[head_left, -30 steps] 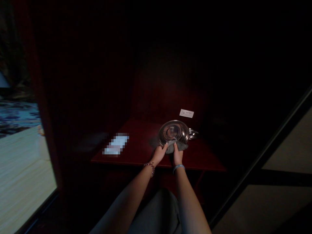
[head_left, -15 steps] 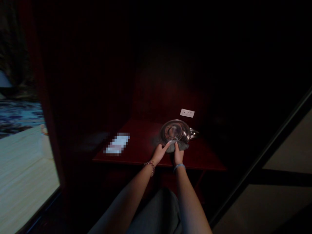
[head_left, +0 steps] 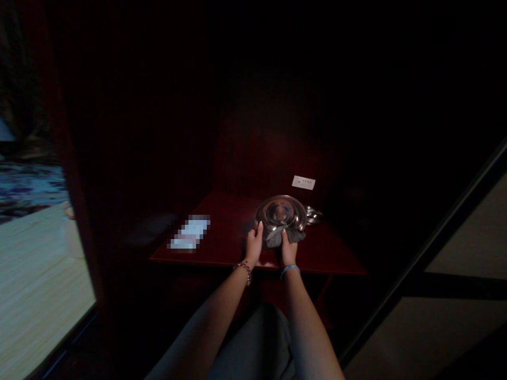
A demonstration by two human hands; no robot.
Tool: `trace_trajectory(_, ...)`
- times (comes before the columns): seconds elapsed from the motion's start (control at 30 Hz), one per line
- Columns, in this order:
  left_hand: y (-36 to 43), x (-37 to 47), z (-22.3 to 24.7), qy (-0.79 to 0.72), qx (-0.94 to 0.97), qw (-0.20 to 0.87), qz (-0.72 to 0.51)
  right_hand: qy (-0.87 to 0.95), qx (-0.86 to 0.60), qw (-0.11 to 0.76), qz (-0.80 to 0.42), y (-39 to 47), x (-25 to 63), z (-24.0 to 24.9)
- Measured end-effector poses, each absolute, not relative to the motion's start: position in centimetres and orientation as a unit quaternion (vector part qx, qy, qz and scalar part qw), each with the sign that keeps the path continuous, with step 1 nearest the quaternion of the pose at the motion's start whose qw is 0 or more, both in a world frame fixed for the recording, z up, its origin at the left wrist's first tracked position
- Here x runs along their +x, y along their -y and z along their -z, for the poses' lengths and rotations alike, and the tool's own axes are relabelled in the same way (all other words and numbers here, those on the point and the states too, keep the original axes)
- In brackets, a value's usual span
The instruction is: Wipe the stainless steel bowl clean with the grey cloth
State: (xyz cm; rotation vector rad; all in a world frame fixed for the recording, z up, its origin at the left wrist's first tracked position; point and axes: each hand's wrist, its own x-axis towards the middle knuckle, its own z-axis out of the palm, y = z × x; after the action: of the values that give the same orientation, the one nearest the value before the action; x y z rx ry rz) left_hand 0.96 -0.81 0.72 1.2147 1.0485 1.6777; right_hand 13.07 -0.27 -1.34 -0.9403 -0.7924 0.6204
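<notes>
A shiny round steel basin (head_left: 280, 211) is held tilted over the dark red shelf, its round face towards me. My left hand (head_left: 254, 245) grips its near left rim, with the thumb on top. At the near right rim, my right hand (head_left: 289, 249) holds a grey cloth (head_left: 298, 236) against the metal, thumb uppermost. The cloth bunches out to the right of that hand. The fingers beneath the rim are hidden. Just behind the basin on the right sits more shiny metalware (head_left: 315, 215), partly covered by it.
The red shelf (head_left: 225, 253) ends in a straight front edge near my wrists. A blurred-out pale item (head_left: 190, 233) lies on its left side. On the back wall is a white socket plate (head_left: 303, 182). A pale wooden surface (head_left: 35, 285) stands at far left.
My left hand has shifted left, away from the cloth, and its thumb now points up along the rim. The basin has moved slightly left and its tilt has changed. My right hand stays on the cloth.
</notes>
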Motion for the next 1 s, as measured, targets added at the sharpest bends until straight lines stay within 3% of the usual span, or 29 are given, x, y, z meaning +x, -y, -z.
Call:
trace_trajectory(0.3,0.3,1.5,-0.3,-0.397,0.594,0.387,-0.582,0.348,-0.428,0.775,-0.31,-0.1,13.3,1.7)
trace_trajectory(0.7,1.5,0.9,-1.3,-0.412,0.46,0.386,-0.685,0.366,-0.446,0.769,-0.275,0.4,13.0,1.1)
trace_trajectory(1.0,0.4,1.4,-0.2,-0.394,0.584,0.384,-0.597,0.359,-0.433,0.773,-0.295,0.4,13.2,1.2)
